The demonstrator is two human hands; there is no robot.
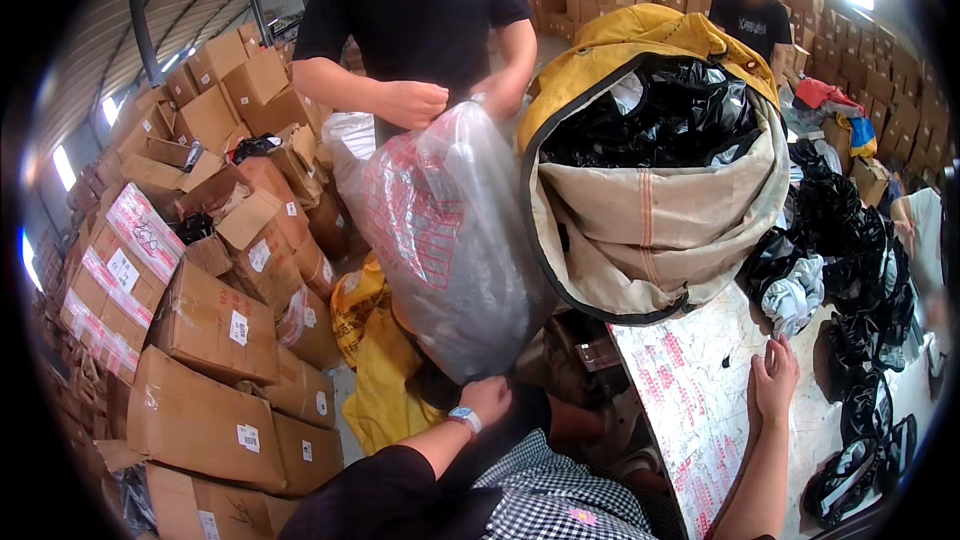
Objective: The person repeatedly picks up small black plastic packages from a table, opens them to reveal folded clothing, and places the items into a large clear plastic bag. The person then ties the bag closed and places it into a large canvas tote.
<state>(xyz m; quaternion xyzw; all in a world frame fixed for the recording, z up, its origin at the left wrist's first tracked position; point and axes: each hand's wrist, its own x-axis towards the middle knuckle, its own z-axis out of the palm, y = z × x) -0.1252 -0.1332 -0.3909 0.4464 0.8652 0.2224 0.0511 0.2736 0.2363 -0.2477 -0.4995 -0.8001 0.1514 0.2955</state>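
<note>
The wearer's left hand (487, 400), with a white-strapped wristwatch (466, 418) at its wrist, is at the near lower end of a translucent plastic bag (440, 250); whether its fingers grip the film cannot be told. The right hand (775, 378), well apart from it, reaches over the table (690, 410) with fingers loosely bent and nothing visible in them.

The bag bulges upright left of the table, red lettering and line print across its left side. Beyond it, a co-worker's hands (416, 103) are at its gathered top; the black T-shirt (425, 15) there bears a small white logo.

Just right of the bag, a yellow canvas sack (650, 205) gapes toward the wearer, its dark-edged rim overhanging the table's far part and black plastic packages (640, 130) inside. The table's left edge slants down toward the wearer; its pale, red-printed surface shows between that edge and the black-wrapped bundles (845, 270) at right.

At left, cardboard cartons (205, 420) with white labels crowd close, leaving a narrow strip of floor beside a yellow cloth (385, 400). One carton (125, 275) wears pink-bordered printed tape.
</note>
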